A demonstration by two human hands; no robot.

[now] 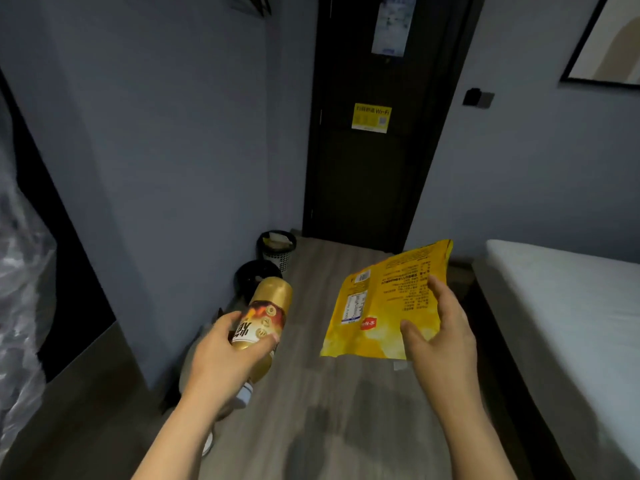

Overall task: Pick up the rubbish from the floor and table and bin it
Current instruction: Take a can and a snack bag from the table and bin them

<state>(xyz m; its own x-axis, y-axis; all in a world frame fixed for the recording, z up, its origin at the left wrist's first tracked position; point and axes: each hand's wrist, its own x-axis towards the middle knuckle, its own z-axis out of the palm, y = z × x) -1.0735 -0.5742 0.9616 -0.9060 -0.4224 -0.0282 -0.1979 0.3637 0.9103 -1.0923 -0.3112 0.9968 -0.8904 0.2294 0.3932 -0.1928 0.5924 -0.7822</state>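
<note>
Currently both pieces are carried in the air: left hand wraps the gold bottle mid-body, which looks rigid, slick and probably light, while right hand pinches the limp, crinkly yellow snack bag near its lower edge, bin ahead.

The room is dim with a cold blue-grey cast. A soft shadow lies on the near floor. The yellow snack bag and the gold bottle are brightest, and the far door is almost black. Straight lines bow toward the edges. The plastic sheet at left is smeared, and the near floor is blurred.
</note>
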